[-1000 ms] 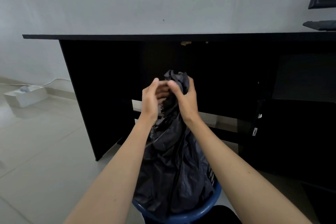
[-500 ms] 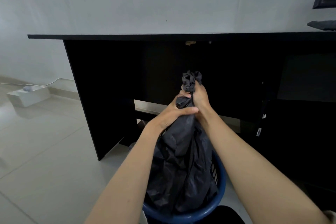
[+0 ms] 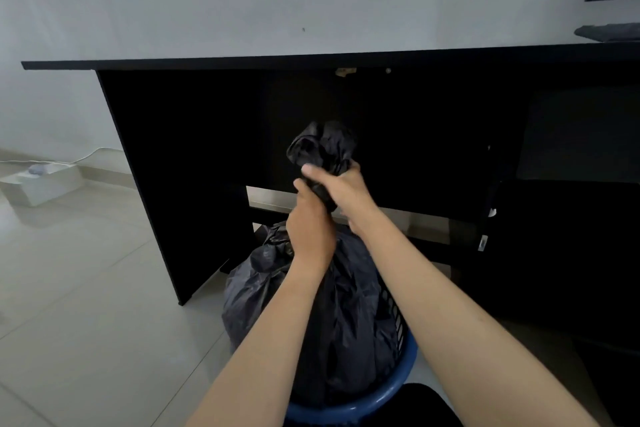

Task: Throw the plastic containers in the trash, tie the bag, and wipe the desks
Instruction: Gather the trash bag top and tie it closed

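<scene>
- a person gathers the neck of a dark trash bag (image 3: 332, 315) that sits in a blue bin (image 3: 349, 409) on the tiled floor (image 3: 86, 305), just in front of a black table (image 3: 311, 59).
- the left hand (image 3: 310, 230) grips the bag low on the neck, its fingers curled round the plastic from the near side; only the back of the hand shows, so the fingertips cannot be seen.
- the right hand (image 3: 341, 192) grips just above it, fingers wrapped round the twisted stretch, thumb laid across the front.
- the stacked grip appears meant to hold the neck narrow: the lower hand seems to keep the load closed while the upper one controls the loose end for knotting.
- the bag's long axis runs upright, leaning slightly away from the camera; its bulging body sits in the bin, spilling over the left rim, and its crumpled mouth (image 3: 322, 144) points up toward the underside of the table.
- judged from the pose, the tying step is under way, with no knot visible yet; wiping looks still ahead.
- a white box (image 3: 41, 184) with a cable lies by the wall at left; a dark flat object (image 3: 609, 32) rests on the table at far right.
</scene>
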